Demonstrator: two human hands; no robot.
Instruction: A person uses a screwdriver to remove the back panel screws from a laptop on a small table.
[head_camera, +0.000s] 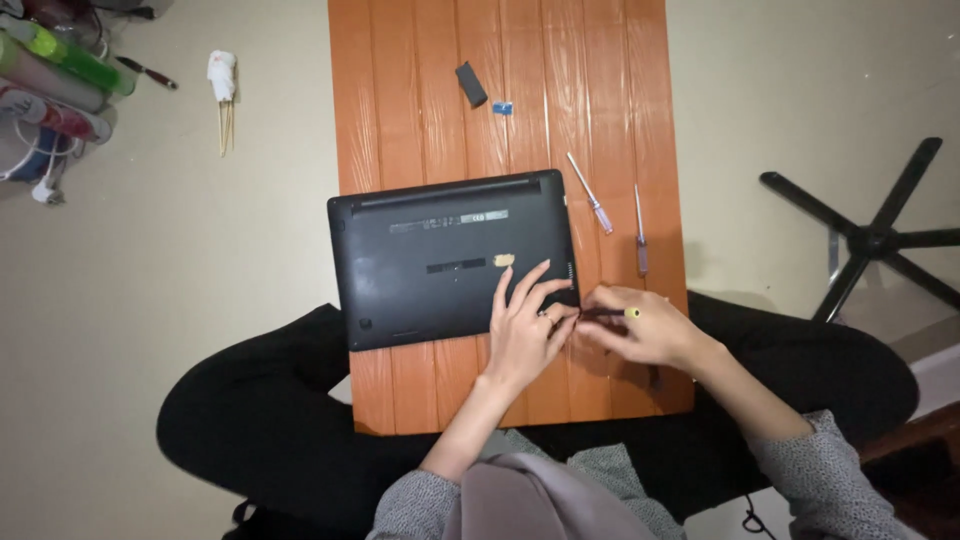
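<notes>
A black laptop lies upside down on an orange slatted board. My left hand rests flat on the laptop's near right corner, fingers spread. My right hand grips a small dark screwdriver with a yellow end, its tip pointing left at that same corner, right beside my left fingers.
Two more screwdrivers lie on the board right of the laptop. A small black part and a tiny blue piece sit farther back. Bottles and clutter lie at far left; a chair base at right.
</notes>
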